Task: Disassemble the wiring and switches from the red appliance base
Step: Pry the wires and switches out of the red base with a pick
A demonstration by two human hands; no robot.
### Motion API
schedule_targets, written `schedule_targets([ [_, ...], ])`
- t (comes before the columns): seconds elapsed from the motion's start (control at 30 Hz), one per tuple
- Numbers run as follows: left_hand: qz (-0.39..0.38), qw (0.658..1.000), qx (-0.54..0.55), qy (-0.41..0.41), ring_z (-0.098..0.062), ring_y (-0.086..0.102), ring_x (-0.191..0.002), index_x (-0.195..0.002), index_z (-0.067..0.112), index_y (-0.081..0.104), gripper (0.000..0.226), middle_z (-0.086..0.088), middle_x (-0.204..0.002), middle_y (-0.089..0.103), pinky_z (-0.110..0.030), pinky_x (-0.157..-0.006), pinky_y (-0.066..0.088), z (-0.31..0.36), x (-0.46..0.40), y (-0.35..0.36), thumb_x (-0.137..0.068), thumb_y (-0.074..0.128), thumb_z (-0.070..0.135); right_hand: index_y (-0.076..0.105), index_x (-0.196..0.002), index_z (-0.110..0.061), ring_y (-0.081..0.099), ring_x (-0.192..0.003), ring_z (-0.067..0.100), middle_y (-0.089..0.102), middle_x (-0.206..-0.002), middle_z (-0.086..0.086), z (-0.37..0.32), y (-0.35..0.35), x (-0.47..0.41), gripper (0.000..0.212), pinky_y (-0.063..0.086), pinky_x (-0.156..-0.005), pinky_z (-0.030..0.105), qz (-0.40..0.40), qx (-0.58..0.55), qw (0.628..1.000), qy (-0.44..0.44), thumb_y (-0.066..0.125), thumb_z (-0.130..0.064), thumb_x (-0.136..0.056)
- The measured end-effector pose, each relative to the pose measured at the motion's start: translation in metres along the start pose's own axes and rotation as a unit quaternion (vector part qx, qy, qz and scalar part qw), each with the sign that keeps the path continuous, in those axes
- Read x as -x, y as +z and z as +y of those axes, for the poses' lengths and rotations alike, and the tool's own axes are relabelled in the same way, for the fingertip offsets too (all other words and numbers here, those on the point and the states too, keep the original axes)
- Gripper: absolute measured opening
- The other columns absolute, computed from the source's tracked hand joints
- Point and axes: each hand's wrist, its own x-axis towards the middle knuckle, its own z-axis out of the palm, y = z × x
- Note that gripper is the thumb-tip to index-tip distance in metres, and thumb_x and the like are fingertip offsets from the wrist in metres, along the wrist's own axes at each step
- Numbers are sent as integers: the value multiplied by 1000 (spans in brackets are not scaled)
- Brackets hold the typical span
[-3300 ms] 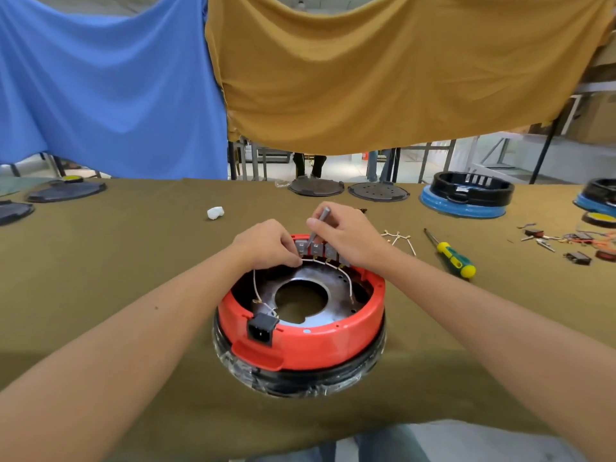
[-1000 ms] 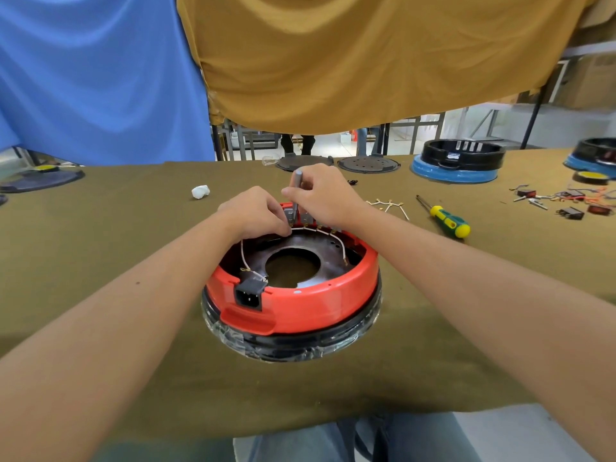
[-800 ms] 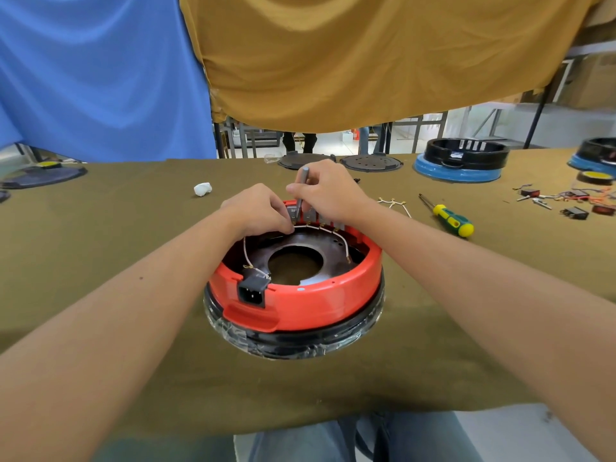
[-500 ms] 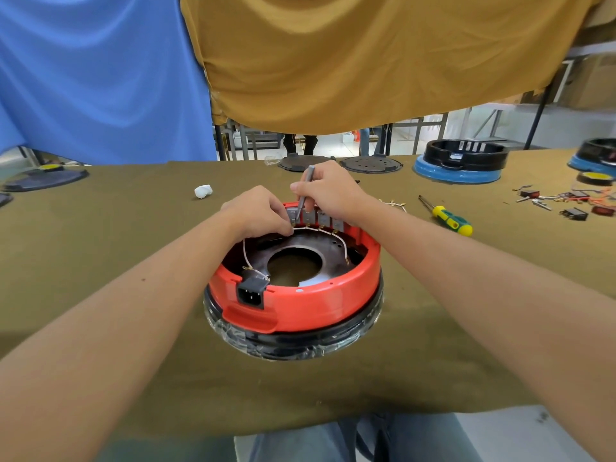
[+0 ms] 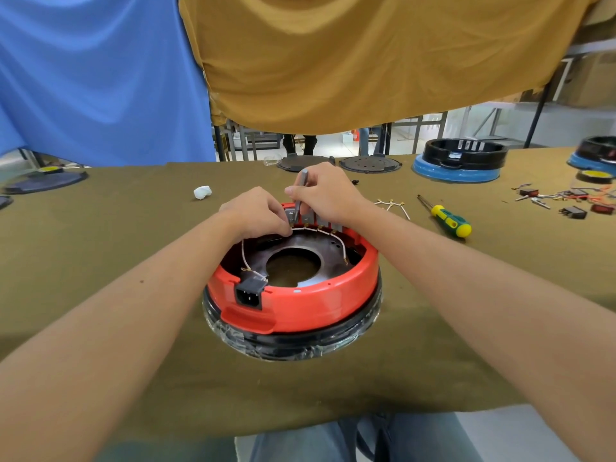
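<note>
The red appliance base (image 5: 310,310) stands upside down on the olive table, its black power socket (image 5: 248,293) facing me. A row of grey switches (image 5: 316,221) sits on its far rim, linked by white wiring (image 5: 328,233) that loops down both sides. My left hand (image 5: 255,213) pinches the wiring at the leftmost switch. My right hand (image 5: 325,193) grips a thin grey tool (image 5: 301,188) held upright, its tip down at the switches.
A yellow-green screwdriver (image 5: 448,220) and a loose wire bundle (image 5: 391,205) lie to the right. Removed switches and wires (image 5: 571,201) lie far right. Blue-and-black bases (image 5: 456,168) and dark round plates (image 5: 370,163) stand along the back. A white wad (image 5: 202,192) lies at left.
Both hands stay at the far rim. The right hand with the grey tool has shifted slightly along the switch row; the view has tilted a little.
</note>
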Motion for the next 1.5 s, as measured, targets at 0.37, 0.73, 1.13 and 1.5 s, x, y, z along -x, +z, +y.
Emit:
schedule_targets([
  [0.37, 1, 1000, -5, -2, -20, 65, -93, -66, 27, 76, 7, 6, -83, 73, -47, -93, 51, 0, 0, 0, -70, 81, 26, 67, -72, -9, 60, -57, 9, 67, -58, -1, 3, 1, -2, 25, 52, -69, 31, 27, -21, 999, 11, 64, -22, -94],
  [0.73, -1, 1000, -6, 1, -23, 65, -94, -64, 27, 75, 9, 4, -82, 72, -48, -94, 51, 3, 2, 0, -70, 81, 24, 73, -77, 4, 58, -58, 12, 70, -62, 10, 5, -3, -5, 31, 52, -73, 34, -1, -47, 998, 52, 64, -21, -94],
  [1.13, -5, 1000, -3, 2, -23, 65, -94, -61, 28, 74, 11, 4, -82, 72, -49, -94, 51, 2, 3, -1, -69, 81, 24, 73, -76, -2, 59, -57, 11, 67, -57, 2, 6, -1, -7, 32, 53, -73, 32, 3, -51, 996, 67, 62, -23, -96],
  [1.5, -10, 1000, 1, 2, -22, 64, -95, -57, 30, 73, 15, 7, -79, 70, -49, -95, 49, 2, 3, -1, -68, 81, 23, 72, -76, -3, 50, -44, 3, 63, -54, 0, 7, -3, -8, 31, 43, -61, 25, -10, -60, 996, 72, 62, -24, -96],
])
